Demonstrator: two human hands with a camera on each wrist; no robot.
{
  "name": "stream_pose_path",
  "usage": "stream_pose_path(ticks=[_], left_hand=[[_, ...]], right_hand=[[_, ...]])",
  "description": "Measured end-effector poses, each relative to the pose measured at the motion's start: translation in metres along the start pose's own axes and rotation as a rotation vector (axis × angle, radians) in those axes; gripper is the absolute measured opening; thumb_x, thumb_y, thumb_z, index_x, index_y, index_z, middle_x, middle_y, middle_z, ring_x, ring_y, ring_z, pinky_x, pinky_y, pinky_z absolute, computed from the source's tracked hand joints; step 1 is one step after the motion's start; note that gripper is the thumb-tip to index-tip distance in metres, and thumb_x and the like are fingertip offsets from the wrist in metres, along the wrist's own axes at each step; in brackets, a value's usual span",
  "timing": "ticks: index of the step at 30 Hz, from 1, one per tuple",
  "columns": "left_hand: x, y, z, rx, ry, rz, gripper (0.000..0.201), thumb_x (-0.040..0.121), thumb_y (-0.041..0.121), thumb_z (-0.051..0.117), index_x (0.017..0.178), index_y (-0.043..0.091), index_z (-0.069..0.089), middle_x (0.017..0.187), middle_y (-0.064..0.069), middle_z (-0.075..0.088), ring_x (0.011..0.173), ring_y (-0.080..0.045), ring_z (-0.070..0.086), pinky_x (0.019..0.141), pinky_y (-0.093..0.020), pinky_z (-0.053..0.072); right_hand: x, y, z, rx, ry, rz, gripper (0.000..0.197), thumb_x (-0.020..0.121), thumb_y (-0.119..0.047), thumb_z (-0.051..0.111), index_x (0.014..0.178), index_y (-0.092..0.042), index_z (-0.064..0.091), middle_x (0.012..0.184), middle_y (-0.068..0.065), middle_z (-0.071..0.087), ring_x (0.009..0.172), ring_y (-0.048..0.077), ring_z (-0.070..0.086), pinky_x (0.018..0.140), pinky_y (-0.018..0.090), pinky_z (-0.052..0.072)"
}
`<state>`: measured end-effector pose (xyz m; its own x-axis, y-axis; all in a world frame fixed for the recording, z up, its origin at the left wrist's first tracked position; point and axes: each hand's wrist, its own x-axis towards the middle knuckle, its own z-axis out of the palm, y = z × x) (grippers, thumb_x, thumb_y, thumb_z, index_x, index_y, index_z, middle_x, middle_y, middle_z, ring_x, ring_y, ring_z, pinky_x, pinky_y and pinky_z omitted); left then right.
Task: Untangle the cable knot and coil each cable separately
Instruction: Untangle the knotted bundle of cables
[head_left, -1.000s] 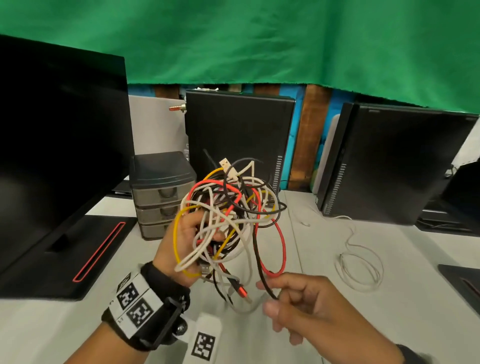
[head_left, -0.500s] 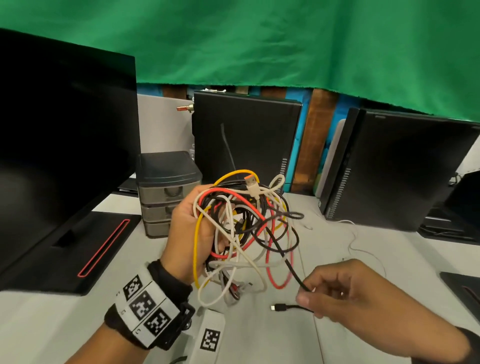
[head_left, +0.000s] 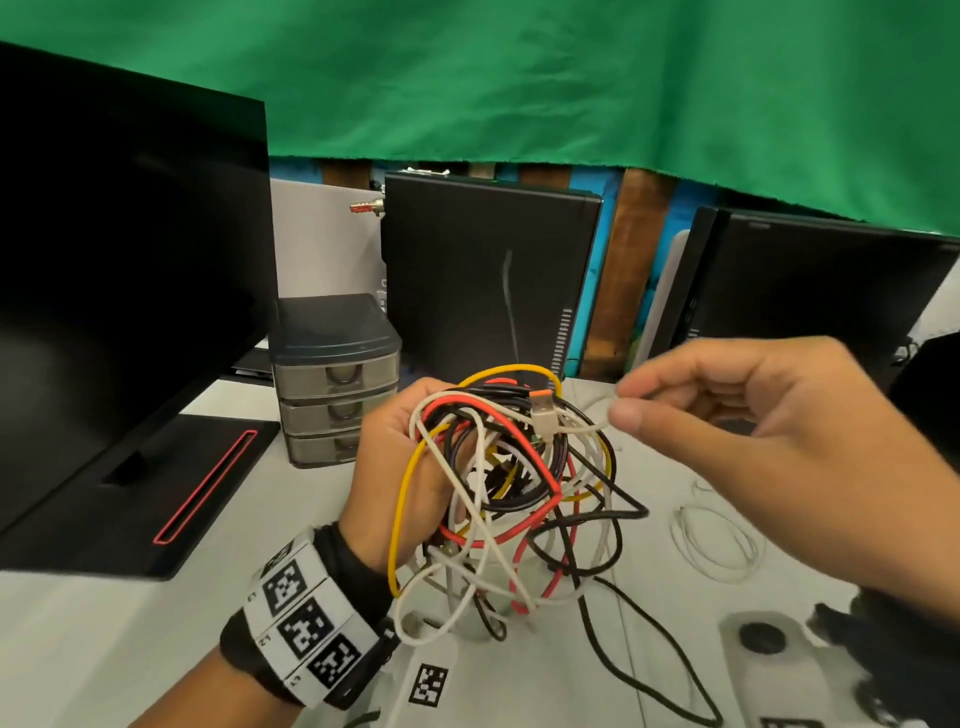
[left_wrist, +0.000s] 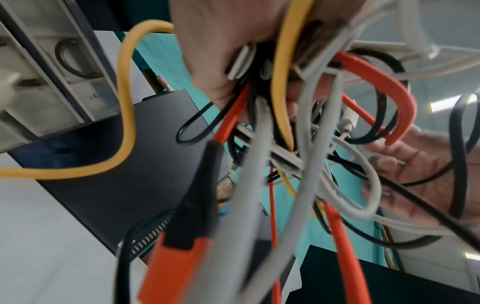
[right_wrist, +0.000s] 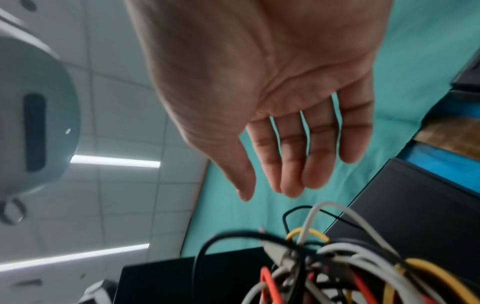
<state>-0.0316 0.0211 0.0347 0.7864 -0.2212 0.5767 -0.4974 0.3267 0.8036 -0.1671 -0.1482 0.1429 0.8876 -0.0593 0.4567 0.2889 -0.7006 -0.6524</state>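
Left grip (head_left: 410, 467) clutches multicoloured cable knot (head_left: 514, 483).

- My left hand (head_left: 402, 467) holds the cable knot (head_left: 511, 488) above the table (head_left: 104, 634).
- Drawer unit (head_left: 337, 379) sits behind-left of it.
- Coiled cable (head_left: 717, 545) lies right, on the table.

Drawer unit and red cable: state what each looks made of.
Drawer unit: apparently plastic, with a dark matte top and translucent grey drawer fronts. Red cable: seemingly rubbery plastic sheathing, flat, smooth and bending freely in the tangle gripped by the left hand.
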Motion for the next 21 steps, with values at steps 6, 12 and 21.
stream_pose_path(ticks=[6,12,21], left_hand=[[0.0,-0.004,-0.002,0.083,0.01,-0.035,0.016,0.083,0.004,0.074,0.081,0.019,0.07,0.075,-0.004,0.072,0.069,-0.014,0.068,0.064,-0.023,0.054],[-0.003,0.005,-0.003,0.123,-0.005,-0.034,0.022,0.081,-0.01,0.067,0.086,0.011,0.068,0.07,-0.003,0.07,0.062,-0.007,0.065,0.057,-0.018,0.051],[0.009,0.003,-0.02,-0.099,0.09,-0.265,0.011,0.091,0.005,0.066,0.101,0.004,0.07,0.087,-0.016,0.073,0.072,-0.026,0.071,0.063,-0.037,0.057]], right_hand=[[0.003,-0.019,0.034,-0.061,0.078,-0.169,0.012,0.08,-0.04,0.071,0.078,-0.029,0.075,0.069,-0.01,0.069,0.071,0.011,0.066,0.061,0.024,0.052],[0.021,-0.013,0.065,-0.291,-0.119,-0.154,0.01,0.088,-0.037,0.069,0.085,-0.029,0.073,0.057,-0.004,0.059,0.057,0.015,0.054,0.055,0.023,0.042],[0.009,0.0,0.046,-0.185,-0.155,-0.208,0.02,0.081,-0.04,0.074,0.099,-0.033,0.068,0.095,-0.018,0.068,0.1,0.002,0.063,0.076,0.005,0.043]])
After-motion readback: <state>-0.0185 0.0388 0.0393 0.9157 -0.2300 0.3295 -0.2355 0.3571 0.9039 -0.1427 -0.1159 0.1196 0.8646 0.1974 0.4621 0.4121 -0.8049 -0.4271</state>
